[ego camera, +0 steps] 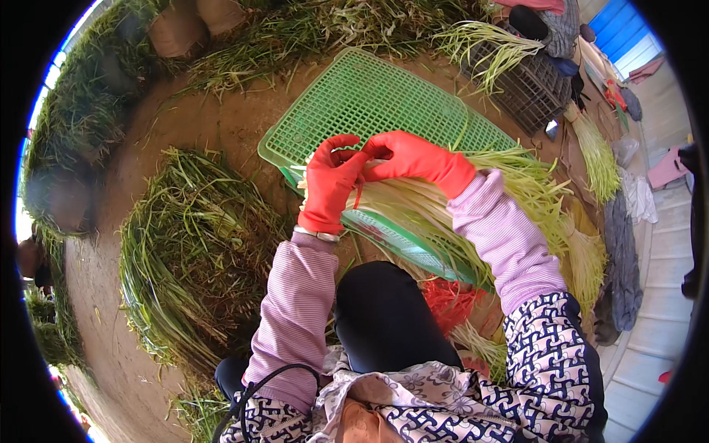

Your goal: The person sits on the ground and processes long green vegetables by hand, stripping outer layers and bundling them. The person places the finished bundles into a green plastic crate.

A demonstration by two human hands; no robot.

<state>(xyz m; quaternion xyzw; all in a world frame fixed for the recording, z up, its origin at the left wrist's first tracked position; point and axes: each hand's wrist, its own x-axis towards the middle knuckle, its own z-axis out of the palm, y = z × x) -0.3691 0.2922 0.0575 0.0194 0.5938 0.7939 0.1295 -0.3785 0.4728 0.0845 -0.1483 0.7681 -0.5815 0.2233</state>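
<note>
A bundle of pale yellow-green leafy stalks [426, 199] lies across an upturned green plastic basket [382, 99], its white ends towards the left. My left hand [335, 183], in a red rubber glove, is at those ends with its thumb and fingertips pinched together. My right hand [412, 160], gloved the same way, meets it fingertip to fingertip above the bundle. A thin red tie [358, 196] hangs below the fingers at the bundle; what the fingertips pinch seems to be this tie, though the gloves partly hide it.
Left of my knees lies a heap of green leafy plants [194, 255]. Red plastic strips [451, 302] lie beside my knee. A dark crate [520, 83] with pale stalks stands at the upper right, near a seated person. More pale bundles [595, 155] lie at the right. Plant piles line the back.
</note>
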